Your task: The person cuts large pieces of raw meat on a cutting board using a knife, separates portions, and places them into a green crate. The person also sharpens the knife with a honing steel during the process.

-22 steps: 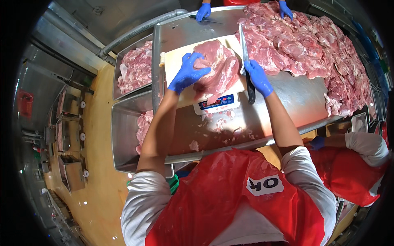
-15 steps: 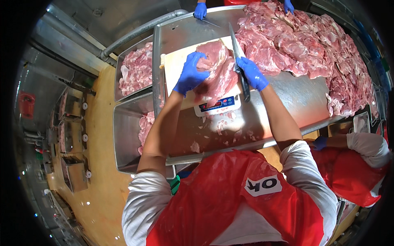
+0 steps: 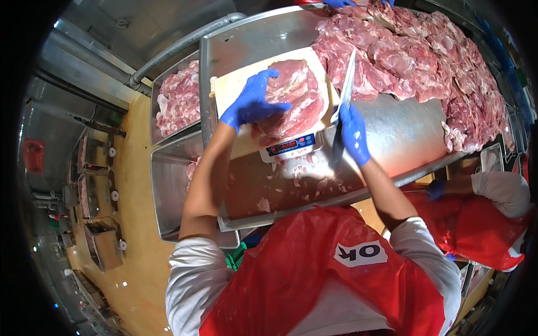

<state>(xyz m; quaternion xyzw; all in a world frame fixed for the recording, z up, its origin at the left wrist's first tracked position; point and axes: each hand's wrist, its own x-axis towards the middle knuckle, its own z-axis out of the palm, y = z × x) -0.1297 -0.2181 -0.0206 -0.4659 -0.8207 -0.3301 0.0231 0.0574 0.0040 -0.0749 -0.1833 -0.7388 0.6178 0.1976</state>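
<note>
In a blue glove, my left hand (image 3: 252,101) grips the left side of a large piece of raw meat (image 3: 297,92) lying on a cream cutting board (image 3: 232,87). My right hand (image 3: 353,131), also gloved, is closed on the dark handle of a long knife (image 3: 348,75), its blade pointing away from me beside the board's right edge, apart from the meat. A digital scale (image 3: 291,145) with a red display sits at the board's near edge, partly under it.
A heap of raw meat (image 3: 403,61) covers the right and back of the steel table (image 3: 392,134). Steel tubs (image 3: 176,101) with meat stand at the left. A co-worker in red apron (image 3: 465,218) is at the lower right; another's gloved hands (image 3: 336,3) show at the top.
My right hand with the knife has moved right and toward me, away from the meat. The co-worker's hands at the top have shifted; one moved right from the table's back corner.
</note>
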